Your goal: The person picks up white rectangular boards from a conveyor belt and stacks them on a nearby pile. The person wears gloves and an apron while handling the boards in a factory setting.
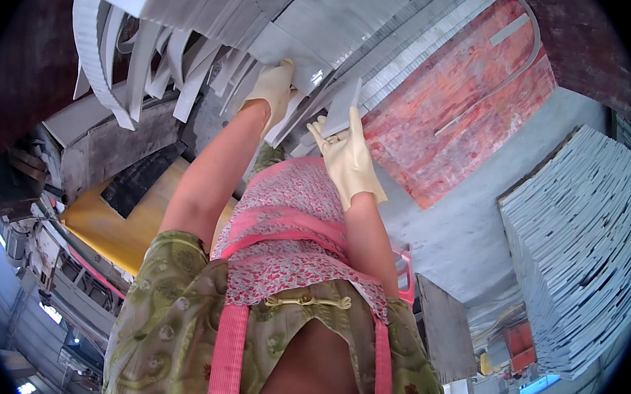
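My right hand (347, 157), in a cream rubber glove, holds a flat grey rectangular piece (345, 108), its thumb and fingers at opposite edges. The piece stands tilted up from the hand. Farther left, my left hand (274, 92), in a matching glove, reaches onto a smooth grey sheet (287, 45) at the edge of the work surface. Its fingers are bent and pressed together, and their tips are partly hidden. Pale narrow strips (292, 116) lie just below that hand. Whether it grips one of them is hidden.
Long curled pale strips (142, 62) hang over the far left edge. A red-smeared board (465, 101) lies on the right, with a thin bent strip on it. A tall stack of thin pale sheets (583, 249) stands at lower right. A yellow panel (129, 213) is at left.
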A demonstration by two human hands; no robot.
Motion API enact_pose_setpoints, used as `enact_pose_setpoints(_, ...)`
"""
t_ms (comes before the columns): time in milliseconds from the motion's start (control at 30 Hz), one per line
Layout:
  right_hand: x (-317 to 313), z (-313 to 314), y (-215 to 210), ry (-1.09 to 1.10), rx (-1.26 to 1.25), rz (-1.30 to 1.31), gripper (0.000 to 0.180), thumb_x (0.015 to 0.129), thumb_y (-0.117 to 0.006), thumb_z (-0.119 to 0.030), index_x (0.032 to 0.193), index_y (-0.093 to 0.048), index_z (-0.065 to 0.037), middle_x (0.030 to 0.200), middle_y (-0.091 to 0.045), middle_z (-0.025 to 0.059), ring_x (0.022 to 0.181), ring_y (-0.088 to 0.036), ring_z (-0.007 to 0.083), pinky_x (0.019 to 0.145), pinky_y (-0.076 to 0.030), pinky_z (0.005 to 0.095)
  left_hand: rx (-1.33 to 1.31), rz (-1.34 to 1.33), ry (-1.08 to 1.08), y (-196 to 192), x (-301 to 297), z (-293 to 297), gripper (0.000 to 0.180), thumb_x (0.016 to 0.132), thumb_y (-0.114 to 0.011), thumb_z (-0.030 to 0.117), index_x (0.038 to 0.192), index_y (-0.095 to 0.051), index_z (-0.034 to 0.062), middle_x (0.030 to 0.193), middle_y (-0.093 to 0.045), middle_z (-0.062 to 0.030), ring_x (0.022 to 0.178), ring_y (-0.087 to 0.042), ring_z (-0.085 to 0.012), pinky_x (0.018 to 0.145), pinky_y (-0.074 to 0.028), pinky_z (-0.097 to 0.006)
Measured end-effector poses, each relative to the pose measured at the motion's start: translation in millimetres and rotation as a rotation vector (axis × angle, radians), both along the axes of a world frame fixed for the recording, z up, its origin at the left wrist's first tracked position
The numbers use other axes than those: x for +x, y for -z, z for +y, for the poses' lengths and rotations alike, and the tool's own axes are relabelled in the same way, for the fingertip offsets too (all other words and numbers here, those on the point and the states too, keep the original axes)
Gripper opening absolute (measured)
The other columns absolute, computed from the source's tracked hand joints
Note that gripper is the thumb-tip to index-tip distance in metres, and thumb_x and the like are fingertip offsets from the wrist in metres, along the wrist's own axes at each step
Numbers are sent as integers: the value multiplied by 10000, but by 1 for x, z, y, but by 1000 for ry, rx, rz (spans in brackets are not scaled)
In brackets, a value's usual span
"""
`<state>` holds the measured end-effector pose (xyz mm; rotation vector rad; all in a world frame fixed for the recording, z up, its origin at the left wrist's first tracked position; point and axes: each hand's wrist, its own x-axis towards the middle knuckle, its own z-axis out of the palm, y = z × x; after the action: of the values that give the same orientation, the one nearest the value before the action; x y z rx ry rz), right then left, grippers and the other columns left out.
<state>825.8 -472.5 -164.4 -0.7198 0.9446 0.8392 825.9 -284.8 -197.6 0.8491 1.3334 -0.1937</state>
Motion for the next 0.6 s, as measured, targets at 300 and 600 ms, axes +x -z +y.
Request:
enact_pose_setpoints(300,10,10,-3,-63,37,-73,772,1033,-588,-453,1512,-293,76,1453,-378,319,1320,-448,429,1146,-422,540,312,183,426,31,-11,-13,469,980,-607,362,1098,-635,-90,1069,-656,-189,946,-644,-208,853,-535,-354)
enact_pose_setpoints(600,7,41,-28,-201,-35,-29,725,1033,-571,-483,1541,-309,-37,1447,-409,241,1324,-455,390,1155,-415,468,432,227,343,-11,-1,-13,634,906,-598,463,1196,-624,-101,1238,-641,-328,1180,-625,-448,1003,-500,-462)
